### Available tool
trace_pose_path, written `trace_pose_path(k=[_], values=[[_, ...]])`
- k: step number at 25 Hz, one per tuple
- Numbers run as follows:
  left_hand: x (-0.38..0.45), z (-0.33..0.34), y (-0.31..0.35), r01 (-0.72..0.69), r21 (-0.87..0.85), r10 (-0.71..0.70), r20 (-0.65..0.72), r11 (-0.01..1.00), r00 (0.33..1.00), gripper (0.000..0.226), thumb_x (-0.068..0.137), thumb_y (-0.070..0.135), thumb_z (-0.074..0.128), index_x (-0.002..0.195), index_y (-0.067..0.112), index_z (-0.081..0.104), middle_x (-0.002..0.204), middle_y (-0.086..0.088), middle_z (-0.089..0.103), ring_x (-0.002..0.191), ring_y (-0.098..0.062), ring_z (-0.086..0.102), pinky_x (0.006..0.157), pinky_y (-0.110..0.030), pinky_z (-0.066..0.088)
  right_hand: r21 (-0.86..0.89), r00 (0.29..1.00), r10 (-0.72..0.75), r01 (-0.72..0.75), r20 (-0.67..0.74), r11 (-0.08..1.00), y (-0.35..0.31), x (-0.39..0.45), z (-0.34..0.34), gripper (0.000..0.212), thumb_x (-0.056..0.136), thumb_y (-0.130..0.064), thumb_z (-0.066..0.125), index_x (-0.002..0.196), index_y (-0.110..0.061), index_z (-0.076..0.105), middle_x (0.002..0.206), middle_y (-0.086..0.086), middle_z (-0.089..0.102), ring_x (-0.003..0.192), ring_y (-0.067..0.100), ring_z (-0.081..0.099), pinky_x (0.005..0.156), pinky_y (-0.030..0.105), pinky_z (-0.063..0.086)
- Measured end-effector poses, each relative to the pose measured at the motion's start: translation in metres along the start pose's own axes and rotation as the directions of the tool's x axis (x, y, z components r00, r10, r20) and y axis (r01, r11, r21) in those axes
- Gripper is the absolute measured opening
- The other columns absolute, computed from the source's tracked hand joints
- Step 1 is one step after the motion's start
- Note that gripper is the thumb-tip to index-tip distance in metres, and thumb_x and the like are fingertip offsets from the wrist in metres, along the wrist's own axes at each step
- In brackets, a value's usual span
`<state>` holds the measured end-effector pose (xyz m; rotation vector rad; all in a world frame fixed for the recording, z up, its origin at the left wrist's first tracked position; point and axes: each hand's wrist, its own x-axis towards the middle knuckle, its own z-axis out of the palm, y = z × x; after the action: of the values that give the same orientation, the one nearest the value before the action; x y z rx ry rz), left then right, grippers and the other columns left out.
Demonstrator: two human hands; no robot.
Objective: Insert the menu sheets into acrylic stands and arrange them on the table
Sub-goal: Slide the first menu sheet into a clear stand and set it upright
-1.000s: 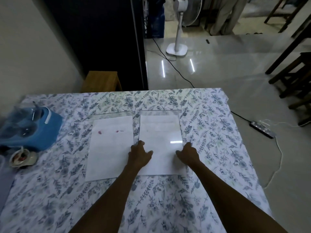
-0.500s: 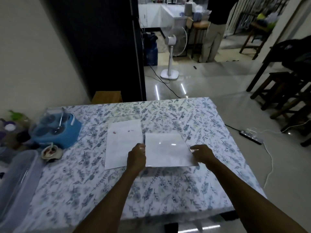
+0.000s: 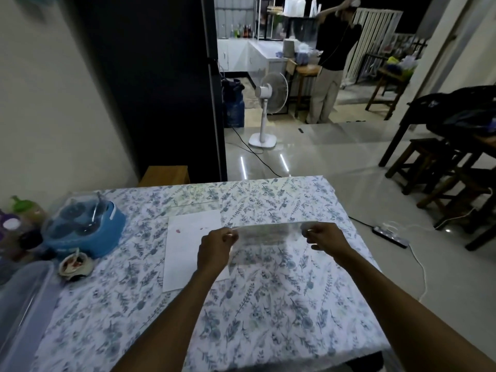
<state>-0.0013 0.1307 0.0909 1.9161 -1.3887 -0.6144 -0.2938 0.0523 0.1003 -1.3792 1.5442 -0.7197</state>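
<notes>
Both hands, left hand (image 3: 216, 244) and right hand (image 3: 323, 237), have lifted the acrylic stand (image 3: 268, 237) off the counter (image 3: 268, 318); fingers pinch its top corners, ready for the menu sheet (image 3: 188, 245) left of them.

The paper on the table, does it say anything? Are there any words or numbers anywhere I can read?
No text can be read anywhere.
White sheet on the table: only two small pink marks, no legible words.
Clear acrylic stand, held by the left hand and right hand: nothing readable.
Blue container: no readable label.
Bottles on the far counter: too small and blurred.
</notes>
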Motion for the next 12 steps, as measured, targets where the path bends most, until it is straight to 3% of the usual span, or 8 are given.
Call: trace_pose_path(k=[3,5,7,12], values=[[0.033,0.001,0.005,0.013,0.044,-0.011,-0.033,0.999,0.999,0.010,0.091,0.033,0.066,0.094,0.026,0.072,0.097,0.001,0.076,0.086,-0.023,0.070,0.064,-0.028,0.044,-0.213,0.993,-0.089,0.070,-0.080,0.975,-0.005,0.036,0.010,0.016,0.085,-0.027,0.073,0.096,-0.014,0.074,0.087,0.007,0.076,0.072,0.021,0.069,0.068,0.038,0.060],[0.062,0.005,0.006,0.041,0.053,-0.039,-0.032,0.998,0.999,0.011,0.091,0.035,0.066,0.094,0.026,0.070,0.101,0.005,0.074,0.086,-0.021,0.069,0.063,-0.029,0.045,-0.317,0.987,-0.136,0.104,-0.080,0.943,-0.004,0.065,0.019,0.018,0.086,-0.029,0.071,0.099,-0.016,0.073,0.089,0.007,0.077,0.062,0.010,0.064,0.060,0.029,0.054],[0.086,0.008,0.005,0.055,0.065,-0.054,-0.019,0.996,0.998,0.015,0.090,0.040,0.066,0.092,0.025,0.069,0.100,0.007,0.073,0.086,-0.021,0.069,0.061,-0.030,0.043,-0.339,0.985,-0.150,0.113,-0.085,0.934,-0.005,0.088,0.028,0.017,0.087,-0.028,0.071,0.099,-0.017,0.072,0.087,0.008,0.076,0.055,0.002,0.058,0.055,0.024,0.045],[0.135,0.022,-0.003,0.097,0.110,-0.097,-0.002,0.989,0.995,0.020,0.087,0.043,0.068,0.091,0.023,0.067,0.093,0.005,0.073,0.082,-0.022,0.067,0.062,-0.032,0.047,-0.385,0.992,-0.123,0.102,-0.030,0.917,-0.008,0.137,0.040,0.017,0.086,-0.028,0.070,0.098,-0.016,0.068,0.078,-0.003,0.068,0.060,0.004,0.059,0.054,0.018,0.040]])
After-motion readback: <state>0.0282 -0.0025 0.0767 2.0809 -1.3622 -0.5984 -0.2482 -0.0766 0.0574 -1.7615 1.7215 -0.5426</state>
